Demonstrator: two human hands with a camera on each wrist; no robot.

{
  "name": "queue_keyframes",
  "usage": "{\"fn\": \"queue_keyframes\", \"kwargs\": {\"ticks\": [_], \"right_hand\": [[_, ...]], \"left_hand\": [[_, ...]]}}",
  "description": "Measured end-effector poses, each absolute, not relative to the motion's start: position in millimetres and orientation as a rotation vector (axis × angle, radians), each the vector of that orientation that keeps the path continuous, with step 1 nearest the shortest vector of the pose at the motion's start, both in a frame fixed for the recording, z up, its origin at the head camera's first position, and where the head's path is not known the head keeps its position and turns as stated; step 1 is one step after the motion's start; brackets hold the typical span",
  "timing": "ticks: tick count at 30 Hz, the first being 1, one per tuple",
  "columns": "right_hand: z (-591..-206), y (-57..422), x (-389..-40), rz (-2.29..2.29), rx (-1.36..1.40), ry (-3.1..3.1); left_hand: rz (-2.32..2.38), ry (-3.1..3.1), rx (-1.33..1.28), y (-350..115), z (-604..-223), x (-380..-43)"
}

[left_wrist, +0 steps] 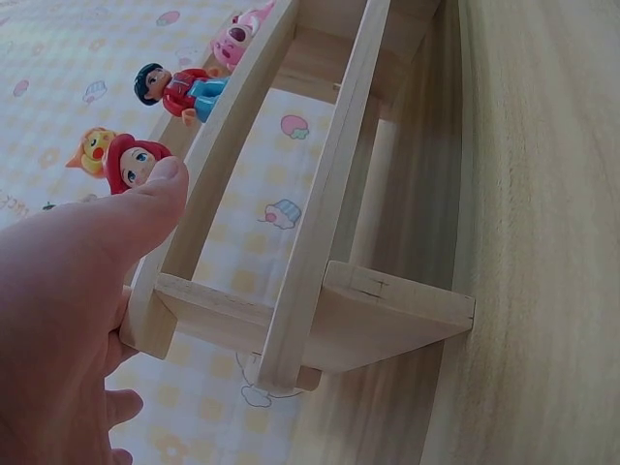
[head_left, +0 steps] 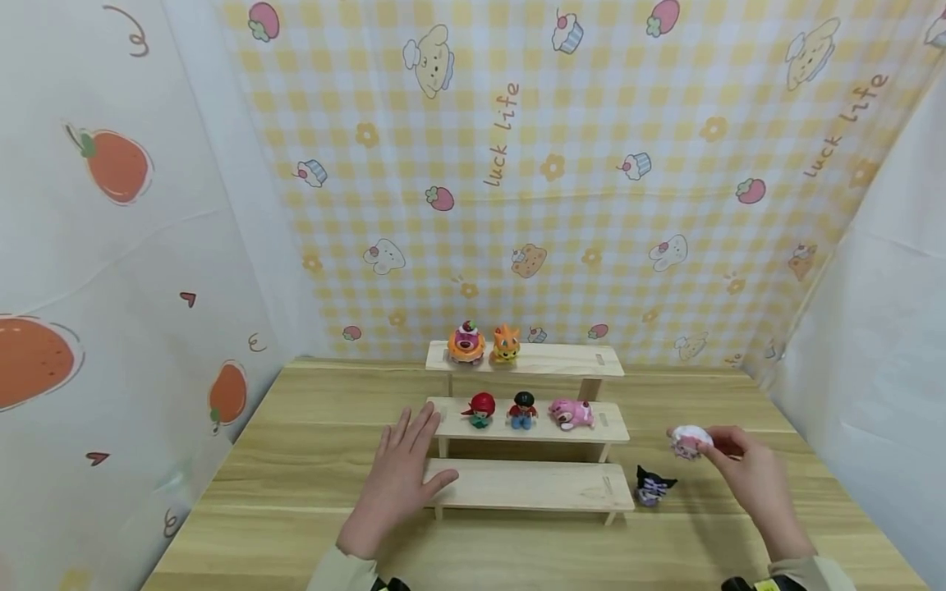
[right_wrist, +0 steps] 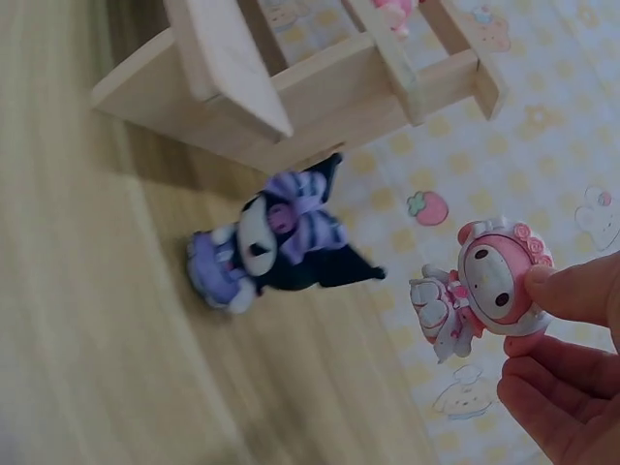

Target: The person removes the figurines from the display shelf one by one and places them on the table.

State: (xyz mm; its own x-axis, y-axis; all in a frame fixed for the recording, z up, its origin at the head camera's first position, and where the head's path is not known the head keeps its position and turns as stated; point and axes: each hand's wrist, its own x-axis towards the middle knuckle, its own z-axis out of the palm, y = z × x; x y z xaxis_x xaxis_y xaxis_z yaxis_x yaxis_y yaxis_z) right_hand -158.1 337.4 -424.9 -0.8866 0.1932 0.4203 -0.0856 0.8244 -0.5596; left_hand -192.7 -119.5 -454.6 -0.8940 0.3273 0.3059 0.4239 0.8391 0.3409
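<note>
The figurine, intact as far as visible, has a white face, dark oval eyes, a pink hood and a white frilled bonnet with pink roses. It is held roughly upright, clear of the worktop and right of the stand, pinched at the head by the right hand. The stand, pale bare wood, stands level, its three slatted tiers stepping up rearward.

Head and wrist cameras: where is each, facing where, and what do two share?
Head: head-worn, facing forward and down at the shelf; left hand and right hand show.
Left wrist: worn there, facing along the shelf; left hand shows.
Right wrist: worn there, facing the held figure; right hand shows.
Head and right wrist share the purple figure.
</note>
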Motion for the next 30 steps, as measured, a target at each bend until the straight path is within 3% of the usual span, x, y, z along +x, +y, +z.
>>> {"fn": "queue_keyframes", "kwargs": {"ticks": [19,30], "right_hand": [[-480,342,-140,0.765,-0.177,-2.559],[-482,347,-139,0.828,-0.195,-2.673]], "left_hand": [[-0.57,-2.771,-0.556,-119,-458,-194],[-0.585,-2.768,-0.564,-118,-458,-194]]}}
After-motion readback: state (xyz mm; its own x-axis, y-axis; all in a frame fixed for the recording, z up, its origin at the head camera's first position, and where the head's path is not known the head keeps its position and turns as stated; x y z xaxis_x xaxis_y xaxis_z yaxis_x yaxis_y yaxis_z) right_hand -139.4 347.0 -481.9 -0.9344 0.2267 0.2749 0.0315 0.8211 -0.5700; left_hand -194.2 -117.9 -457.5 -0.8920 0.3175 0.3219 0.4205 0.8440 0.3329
